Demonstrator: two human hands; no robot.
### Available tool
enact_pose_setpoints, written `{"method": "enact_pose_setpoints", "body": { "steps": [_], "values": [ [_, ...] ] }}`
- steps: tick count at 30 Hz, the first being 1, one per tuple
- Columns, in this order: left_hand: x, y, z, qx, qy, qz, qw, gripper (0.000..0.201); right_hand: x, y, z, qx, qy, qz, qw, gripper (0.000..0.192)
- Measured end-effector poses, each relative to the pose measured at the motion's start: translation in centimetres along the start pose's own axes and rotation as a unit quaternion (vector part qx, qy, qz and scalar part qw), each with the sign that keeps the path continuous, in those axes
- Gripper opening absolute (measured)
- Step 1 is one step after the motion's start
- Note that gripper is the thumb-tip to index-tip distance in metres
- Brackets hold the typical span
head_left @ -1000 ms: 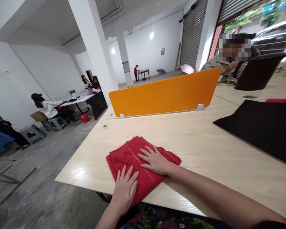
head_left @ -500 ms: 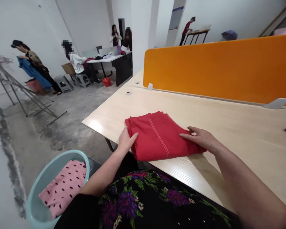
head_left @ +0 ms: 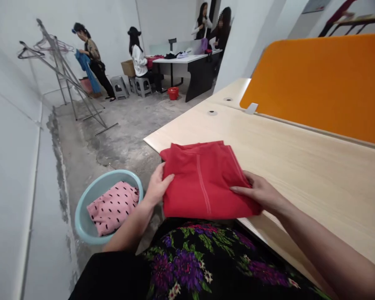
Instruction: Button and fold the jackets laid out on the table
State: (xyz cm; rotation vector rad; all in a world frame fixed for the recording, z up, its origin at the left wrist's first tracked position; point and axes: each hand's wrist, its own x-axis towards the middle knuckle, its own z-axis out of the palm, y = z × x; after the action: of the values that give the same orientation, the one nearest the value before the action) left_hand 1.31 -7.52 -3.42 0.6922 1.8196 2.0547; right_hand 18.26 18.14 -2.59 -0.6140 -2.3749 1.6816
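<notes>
A folded red garment (head_left: 187, 183) with pale double stitching is held between my two hands, in front of my body at the table's near left corner. My left hand (head_left: 158, 185) grips its left edge, thumb on top and fingers underneath. On the right edge my right hand (head_left: 259, 191) is closed the same way, thumb lying over the cloth. What kind of garment it is does not show. Down to the left on the floor, a light blue basin (head_left: 84, 227) holds a folded pink cloth (head_left: 115, 206) with black spots.
The pale wooden table (head_left: 300, 166) carries an orange divider panel (head_left: 325, 83). A metal drying rack (head_left: 68, 79) stands by the left wall. Further back are people at a white table (head_left: 187, 59), grey stools (head_left: 143, 86) and a red bucket (head_left: 173, 93).
The red garment has come off the table toward my body and left, held by both hands. My view has turned left, bringing the basin and drying rack further into the picture.
</notes>
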Motion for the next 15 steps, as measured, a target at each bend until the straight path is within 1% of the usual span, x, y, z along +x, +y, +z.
{"method": "enact_pose_setpoints", "body": {
  "steps": [3, 6, 8, 9, 10, 11, 12, 13, 14, 15],
  "values": [
    [-2.8, 3.5, -7.5, 0.049, 0.108, 0.015, 0.993, 0.052, 3.6, -4.3, 7.0, -0.001, -0.070, -0.090, 0.993, 0.045],
    [-5.7, 6.4, -14.3, 0.110, 0.219, 0.035, 0.969, 0.056, 7.1, -8.0, 14.3, -0.032, -0.116, -0.182, 0.976, 0.038],
    [-7.5, 7.0, -18.4, 0.153, 0.265, 0.027, 0.952, 0.060, 8.9, -9.3, 18.5, -0.064, -0.149, -0.220, 0.962, 0.039],
    [-8.3, 6.8, -20.4, 0.179, 0.276, 0.008, 0.944, 0.061, 9.5, -9.5, 20.2, -0.088, -0.166, -0.226, 0.956, 0.043],
    [-8.9, 6.1, -22.3, 0.216, 0.280, -0.027, 0.935, 0.061, 10.0, -9.3, 21.5, -0.118, -0.178, -0.224, 0.951, 0.049],
    [-9.5, 5.2, -24.1, 0.266, 0.276, -0.076, 0.920, 0.060, 10.3, -8.8, 22.3, -0.155, -0.184, -0.213, 0.947, 0.054],
    [-10.0, 4.0, -25.7, 0.327, 0.272, -0.138, 0.894, 0.057, 10.4, -7.9, 22.6, -0.194, -0.186, -0.196, 0.943, 0.059],
    [-10.4, 2.6, -27.1, 0.388, 0.273, -0.195, 0.858, 0.054, 10.3, -6.8, 22.5, -0.227, -0.185, -0.176, 0.940, 0.061],
    [-10.7, 1.1, -28.1, 0.436, 0.279, -0.227, 0.825, 0.051, 10.1, -5.5, 22.0, -0.249, -0.184, -0.156, 0.938, 0.060],
    [-11.0, -0.3, -28.8, 0.491, 0.285, -0.241, 0.787, 0.048, 9.7, -4.3, 21.1, -0.255, -0.187, -0.138, 0.939, 0.056]
  ]
}}
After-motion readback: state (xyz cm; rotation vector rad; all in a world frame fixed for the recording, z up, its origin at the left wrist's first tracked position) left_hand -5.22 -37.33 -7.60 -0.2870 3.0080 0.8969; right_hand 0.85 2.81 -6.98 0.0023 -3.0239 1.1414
